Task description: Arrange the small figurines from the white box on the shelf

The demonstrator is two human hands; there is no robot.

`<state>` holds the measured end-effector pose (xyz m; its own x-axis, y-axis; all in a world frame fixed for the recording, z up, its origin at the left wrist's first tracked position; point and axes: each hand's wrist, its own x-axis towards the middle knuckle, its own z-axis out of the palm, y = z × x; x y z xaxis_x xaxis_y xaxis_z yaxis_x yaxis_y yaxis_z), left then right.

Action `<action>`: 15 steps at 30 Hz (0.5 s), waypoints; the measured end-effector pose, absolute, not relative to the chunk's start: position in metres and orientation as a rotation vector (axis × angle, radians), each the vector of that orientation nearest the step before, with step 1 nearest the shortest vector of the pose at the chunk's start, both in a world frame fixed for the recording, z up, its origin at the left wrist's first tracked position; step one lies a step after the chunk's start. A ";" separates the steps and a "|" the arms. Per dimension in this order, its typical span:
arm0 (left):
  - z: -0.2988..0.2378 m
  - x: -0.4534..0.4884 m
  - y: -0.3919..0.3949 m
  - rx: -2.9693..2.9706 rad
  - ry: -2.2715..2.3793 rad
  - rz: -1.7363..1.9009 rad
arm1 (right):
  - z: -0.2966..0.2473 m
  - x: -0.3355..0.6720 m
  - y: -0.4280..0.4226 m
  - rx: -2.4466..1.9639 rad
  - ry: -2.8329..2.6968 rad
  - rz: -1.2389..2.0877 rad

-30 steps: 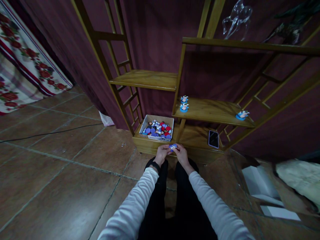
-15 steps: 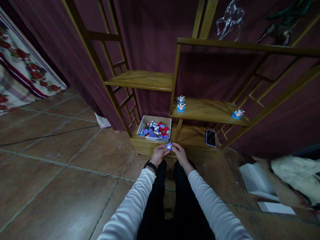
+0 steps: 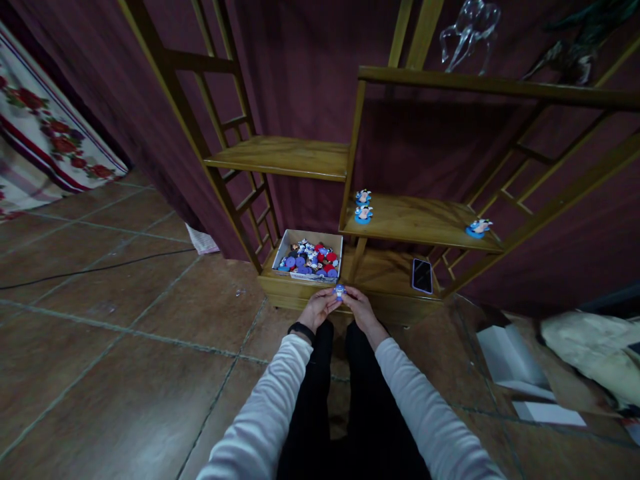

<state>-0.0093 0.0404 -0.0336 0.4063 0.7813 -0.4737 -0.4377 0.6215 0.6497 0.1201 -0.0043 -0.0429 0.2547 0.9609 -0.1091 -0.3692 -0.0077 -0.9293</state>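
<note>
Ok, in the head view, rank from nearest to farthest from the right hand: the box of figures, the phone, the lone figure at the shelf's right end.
From the right hand:
1. box of figures, just ahead and left, on the bottom shelf.
2. phone, to the right, lying flat on the same shelf.
3. lone figure, far right, one shelf higher.

You've got a blue-and-white toy (image 3: pixel 340 291) betw. white sleeves (image 3: pixel 280 393). Box (image 3: pixel 309 257) is white w/ blue, purple, red pieces. Shelf (image 3: pixel 420 220) is yellow-brown wood, curtain (image 3: pixel 310 73) maroon, floor (image 3: pixel 125 333) brown tile, cloth (image 3: pixel 45 140) white w/ red flowers.
</note>
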 end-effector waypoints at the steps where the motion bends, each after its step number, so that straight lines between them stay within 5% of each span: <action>1: -0.035 -0.009 0.041 0.452 0.842 0.801 | -0.042 0.120 -0.004 -1.080 -0.706 1.215; 15: -0.041 -0.004 0.046 0.360 0.805 0.783 | -0.038 0.123 -0.001 -0.943 -0.516 1.445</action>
<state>-0.0036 0.0455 -0.0406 0.4394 0.7425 -0.5055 -0.4846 0.6698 0.5626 0.1234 -0.0008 -0.0384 0.1082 0.9655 -0.2367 -0.5968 -0.1273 -0.7922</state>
